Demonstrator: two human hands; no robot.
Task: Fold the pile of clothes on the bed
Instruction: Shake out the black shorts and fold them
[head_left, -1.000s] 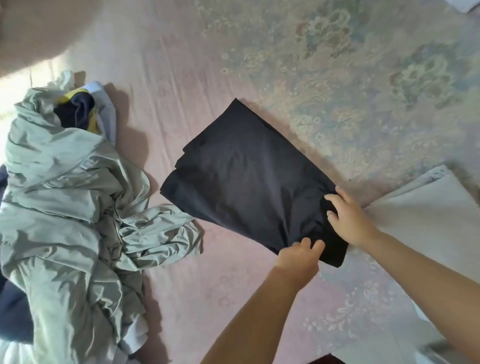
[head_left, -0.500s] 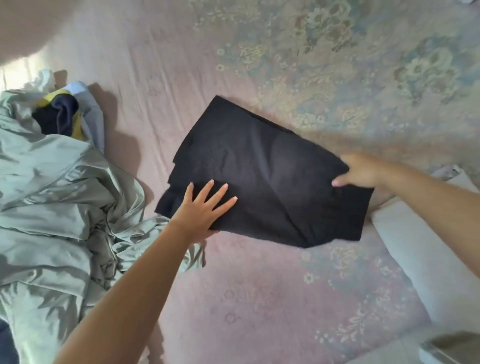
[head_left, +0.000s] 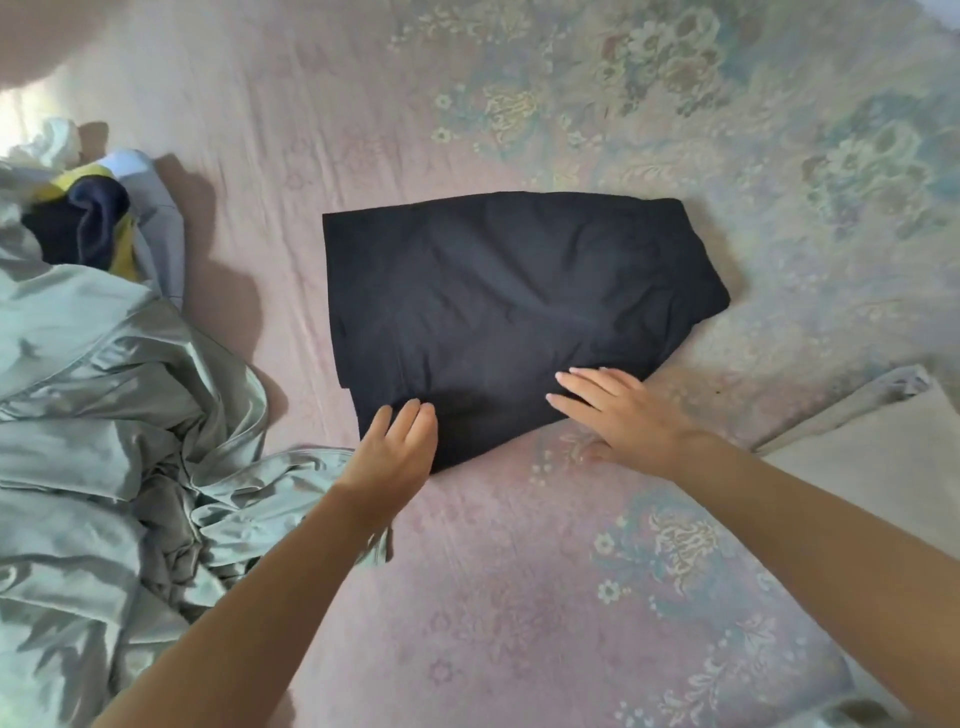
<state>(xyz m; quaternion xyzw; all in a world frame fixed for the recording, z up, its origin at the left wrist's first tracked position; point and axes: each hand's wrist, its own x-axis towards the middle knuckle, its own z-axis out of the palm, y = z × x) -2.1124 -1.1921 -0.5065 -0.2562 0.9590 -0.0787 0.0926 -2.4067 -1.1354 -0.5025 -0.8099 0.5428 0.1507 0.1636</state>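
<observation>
A folded black garment (head_left: 509, 301) lies flat in the middle of the pink flowered bed sheet (head_left: 519, 597). My left hand (head_left: 395, 452) rests with straight fingers on the garment's near left corner. My right hand (head_left: 618, 415) lies flat on its near edge, fingers pointing left, thumb on the sheet. A crumpled pile of clothes (head_left: 104, 415) fills the left side, topped by a pale green shiny garment, with a navy and yellow piece (head_left: 88, 223) at its far end.
A beige folded cloth (head_left: 872, 457) lies at the right edge of the bed, close to my right forearm. Bare sheet stretches beyond the black garment and in front of it between my arms.
The black garment has been turned and laid flat, squared to me. My left hand moved from its left part to the near corner. My right hand let go of the right edge and now presses the near edge.
</observation>
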